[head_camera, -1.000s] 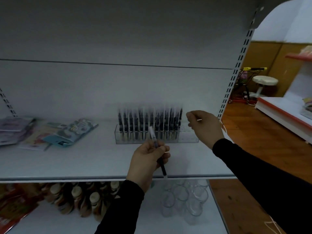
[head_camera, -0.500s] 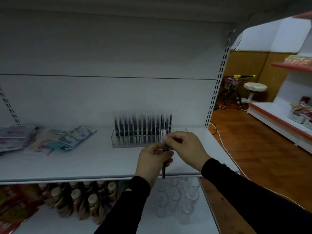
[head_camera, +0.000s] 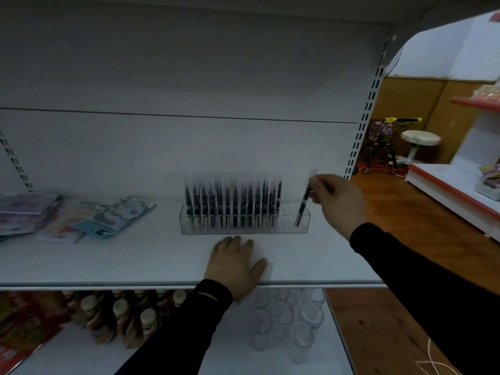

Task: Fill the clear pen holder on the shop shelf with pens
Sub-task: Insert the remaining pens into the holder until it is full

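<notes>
Clear pen holder (head_camera: pixel 244 226) sits mid-shelf (head_camera: pixel 135 263), packed with upright pens (head_camera: pixel 232 207) except its right end. Right hand (head_camera: pixel 338 204) has its grip pinched on one pen (head_camera: pixel 303 208), tilted, lower tip inside the holder's right end; the top is motion-blurred. Left hand (head_camera: pixel 235 263) lies flat on the shelf just in front, fingers straight, holding nothing. Pen caps smear upward, details unreadable. Glasses (head_camera: pixel 286 320) below, partly hidden by the shelf edge.

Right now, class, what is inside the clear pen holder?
The clear pen holder holds upright dark pens. The right hand lowers one pen into its right end; blur hides the count.
</notes>
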